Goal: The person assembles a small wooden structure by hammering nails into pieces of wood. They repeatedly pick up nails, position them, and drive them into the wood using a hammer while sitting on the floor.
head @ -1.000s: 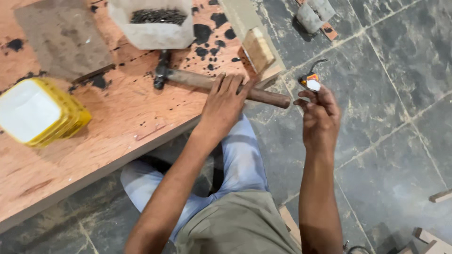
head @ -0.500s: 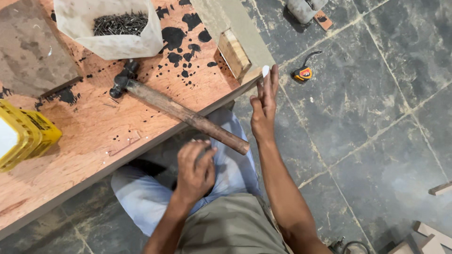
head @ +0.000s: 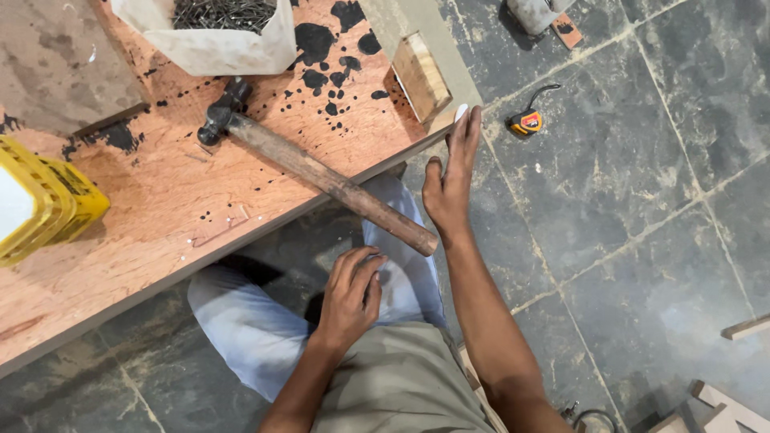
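A: Hammer flat on the orange tabletop, head up-left by the white box of nails, wooden handle running down-right, butt end sticking out past the tabletop edge over the lap.

B: Which of the hands is closer?

A: Right hand, just beside the handle's free end, not touching it. Fingers straight, open, holding nothing, fingertips at the tabletop corner near the small wood block. Left hand is below the handle end, loosely curled on the knee, palm down, empty as far as I can see.

B: So the long axis points roughly at the lap?

A: Yep, diagonal, butt end between both hands.

B: Vs half a sec ago?

A: Hammer lies abt the same. Right hand still up at the corner; left hand still on the knee, fingers slightly more spread.

B: Around it?

A: Yellow container at left, tape measure on the grey tile floor at right.
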### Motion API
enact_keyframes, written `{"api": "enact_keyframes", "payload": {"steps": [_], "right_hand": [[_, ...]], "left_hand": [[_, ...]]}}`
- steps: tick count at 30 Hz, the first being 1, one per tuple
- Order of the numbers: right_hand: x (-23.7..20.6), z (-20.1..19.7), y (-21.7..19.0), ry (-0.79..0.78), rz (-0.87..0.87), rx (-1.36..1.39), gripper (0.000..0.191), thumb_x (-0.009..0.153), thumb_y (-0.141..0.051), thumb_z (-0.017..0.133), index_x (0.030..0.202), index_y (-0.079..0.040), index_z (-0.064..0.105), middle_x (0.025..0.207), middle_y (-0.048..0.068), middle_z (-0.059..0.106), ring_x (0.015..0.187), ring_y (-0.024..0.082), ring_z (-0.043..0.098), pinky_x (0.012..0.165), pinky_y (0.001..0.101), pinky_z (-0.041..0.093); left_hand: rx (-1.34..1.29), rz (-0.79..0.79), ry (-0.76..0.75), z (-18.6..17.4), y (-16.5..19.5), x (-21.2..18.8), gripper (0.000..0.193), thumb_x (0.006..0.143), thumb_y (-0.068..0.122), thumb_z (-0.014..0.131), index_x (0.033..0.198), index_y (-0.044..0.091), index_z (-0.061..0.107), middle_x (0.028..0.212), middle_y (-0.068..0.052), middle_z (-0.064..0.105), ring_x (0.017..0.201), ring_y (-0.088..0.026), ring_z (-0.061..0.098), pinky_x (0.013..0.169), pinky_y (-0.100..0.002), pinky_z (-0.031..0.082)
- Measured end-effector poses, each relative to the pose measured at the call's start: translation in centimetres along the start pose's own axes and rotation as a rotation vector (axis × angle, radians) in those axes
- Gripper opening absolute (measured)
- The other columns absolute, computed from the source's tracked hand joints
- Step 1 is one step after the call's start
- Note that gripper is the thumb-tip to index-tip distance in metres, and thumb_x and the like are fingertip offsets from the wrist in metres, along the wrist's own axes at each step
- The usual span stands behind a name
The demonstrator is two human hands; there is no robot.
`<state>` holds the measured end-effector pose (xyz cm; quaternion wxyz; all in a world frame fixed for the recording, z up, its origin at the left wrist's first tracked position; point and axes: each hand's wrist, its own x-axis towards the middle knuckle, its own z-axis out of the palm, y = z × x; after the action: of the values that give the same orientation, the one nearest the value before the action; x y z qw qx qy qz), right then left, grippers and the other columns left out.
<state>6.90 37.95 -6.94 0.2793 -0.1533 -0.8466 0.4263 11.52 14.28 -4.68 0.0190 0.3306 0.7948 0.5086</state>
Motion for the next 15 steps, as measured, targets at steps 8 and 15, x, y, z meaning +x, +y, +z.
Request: {"api": "enact_keyframes", "payload": {"steps": [8,15], "right_hand": [[-0.9,-0.2,-0.6,-0.089,-0.065,-0.181,0.089,0.086,0.009,0.047,0.169,-0.008,0.018,0.174,0.031,0.004,0.165,0.047,0.008,0.135,0.0483,0.017],[-1.0,-1.4,-1.2,-0.168,-0.090,-0.293,0.090,0.083,0.008,0.052,0.166,-0.009,0.025,0.170,0.034,0.006,0.160,0.052,0.015,0.132,0.0526,0.022]], "left_hand": [[-0.116,-0.034,-0.021,0.1,0.6,0.6,0.031,0.088,-0.006,0.065,0.118,0.002,0.066,0.122,-0.015,0.064,0.112,-0.035,0.064,0.096,-0.044,0.053],[-0.148,-0.040,-0.040,0.5,1.0,0.8,0.032,0.088,-0.005,0.065,0.119,0.002,0.066,0.122,-0.015,0.065,0.111,-0.035,0.064,0.094,-0.043,0.054]]}}
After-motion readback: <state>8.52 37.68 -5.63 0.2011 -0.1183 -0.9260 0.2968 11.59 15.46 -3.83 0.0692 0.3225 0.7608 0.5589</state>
